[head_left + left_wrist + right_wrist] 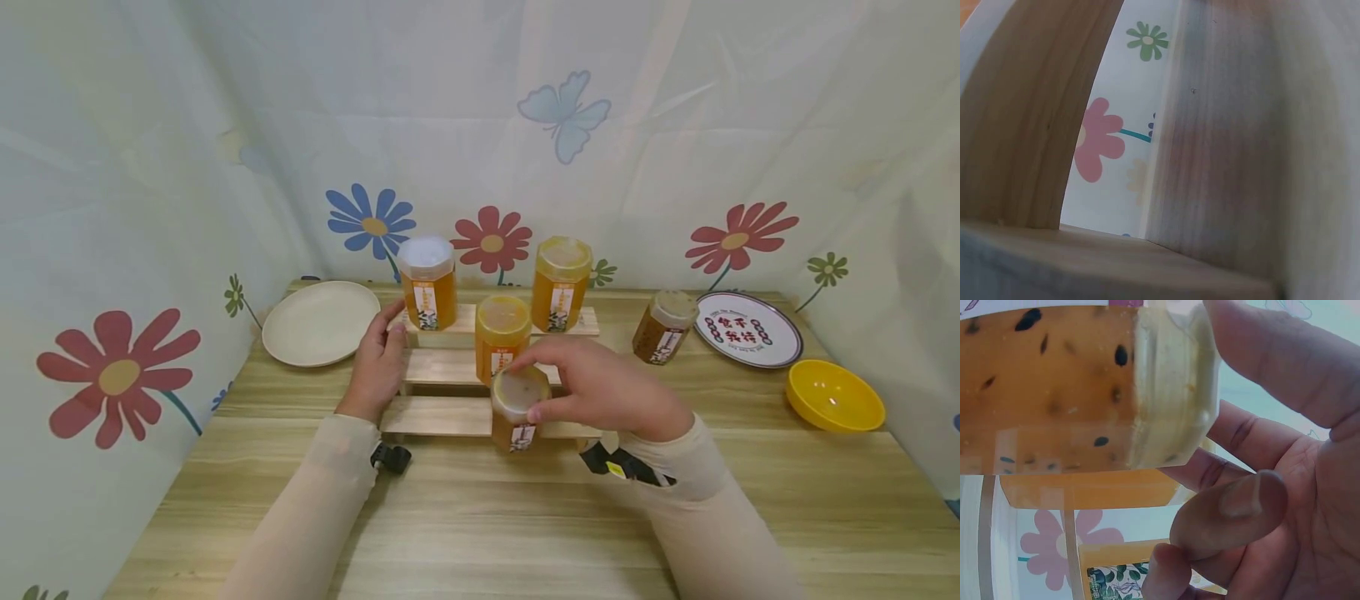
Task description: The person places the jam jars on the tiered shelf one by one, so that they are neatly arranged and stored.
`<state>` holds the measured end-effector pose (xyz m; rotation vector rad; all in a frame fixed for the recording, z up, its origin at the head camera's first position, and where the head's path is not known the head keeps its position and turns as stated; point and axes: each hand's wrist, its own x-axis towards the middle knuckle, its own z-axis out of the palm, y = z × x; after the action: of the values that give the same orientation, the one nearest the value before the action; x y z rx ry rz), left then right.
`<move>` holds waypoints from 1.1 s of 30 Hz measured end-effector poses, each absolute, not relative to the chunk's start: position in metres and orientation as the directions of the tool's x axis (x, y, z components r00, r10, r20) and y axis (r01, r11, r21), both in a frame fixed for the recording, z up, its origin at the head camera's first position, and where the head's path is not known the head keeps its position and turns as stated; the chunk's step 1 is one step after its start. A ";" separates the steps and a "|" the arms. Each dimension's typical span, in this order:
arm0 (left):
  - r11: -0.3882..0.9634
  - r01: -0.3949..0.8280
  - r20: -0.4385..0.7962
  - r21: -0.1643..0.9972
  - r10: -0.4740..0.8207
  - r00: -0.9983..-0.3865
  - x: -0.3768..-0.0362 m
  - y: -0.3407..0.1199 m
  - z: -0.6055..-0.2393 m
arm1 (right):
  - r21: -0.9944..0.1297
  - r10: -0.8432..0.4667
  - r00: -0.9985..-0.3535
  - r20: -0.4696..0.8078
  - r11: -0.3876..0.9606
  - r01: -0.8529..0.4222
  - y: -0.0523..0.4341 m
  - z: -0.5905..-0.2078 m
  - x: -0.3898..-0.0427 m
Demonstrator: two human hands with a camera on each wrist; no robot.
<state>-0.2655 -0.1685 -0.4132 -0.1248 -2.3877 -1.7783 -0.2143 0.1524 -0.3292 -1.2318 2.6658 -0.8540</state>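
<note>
My right hand pinches the lid of a honey jar with dark specks, thumb on one side and fingers on the other. That jar fills the upper left of the right wrist view. It overlaps the lowest step of a wooden stepped stand; whether it touches the step I cannot tell. My left hand grips the left end of the stand's top step, beside a white-lidded honey jar. Another amber jar stands right on that step, and one on the middle step.
A dark-specked jar stands right of the stand, near a white plate with red characters and a yellow bowl. At the back left lies a cream plate. A flowered curtain closes off the table's back.
</note>
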 end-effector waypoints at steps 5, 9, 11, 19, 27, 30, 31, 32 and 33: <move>0.311 0.170 0.188 0.935 -0.028 -0.982 -0.266 -0.169 -0.413 | -0.521 -0.728 -0.663 0.173 0.503 -0.689 0.150 -0.330 -0.213; 0.311 0.177 0.195 0.934 -0.030 -0.980 -0.274 -0.172 -0.425 | -0.512 -0.736 -0.652 0.183 0.495 -0.702 0.148 -0.330 -0.211; 0.308 0.182 0.202 0.934 -0.035 -0.979 -0.281 -0.175 -0.434 | -0.513 -0.740 -0.648 0.182 0.490 -0.704 0.145 -0.330 -0.210; 0.321 0.216 0.238 0.922 -0.032 -0.971 -0.287 -0.179 -0.445 | -0.516 -0.718 -0.681 0.145 0.532 -0.671 0.134 -0.335 -0.207; 0.326 0.218 0.242 0.920 -0.034 -0.970 -0.286 -0.179 -0.444 | -0.526 -0.709 -0.693 0.134 0.542 -0.656 0.128 -0.337 -0.205; 0.329 0.213 0.237 0.920 -0.036 -0.971 -0.286 -0.179 -0.444 | -0.529 -0.709 -0.689 0.147 0.532 -0.661 0.124 -0.339 -0.204; 0.329 0.212 0.237 0.920 -0.035 -0.971 -0.286 -0.179 -0.444 | -0.531 -0.709 -0.689 0.153 0.529 -0.662 0.123 -0.339 -0.203; 0.328 0.212 0.237 0.920 -0.036 -0.971 -0.286 -0.179 -0.444 | -0.532 -0.709 -0.687 0.161 0.524 -0.665 0.122 -0.340 -0.203; 0.328 0.211 0.236 0.921 -0.037 -0.971 -0.286 -0.179 -0.444 | -0.532 -0.708 -0.686 0.168 0.521 -0.668 0.120 -0.340 -0.202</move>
<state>-0.2855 -0.1786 -0.4443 -0.1584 -2.3767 -1.6990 -0.2023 0.1200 -0.3400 -1.2130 2.6789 -0.8904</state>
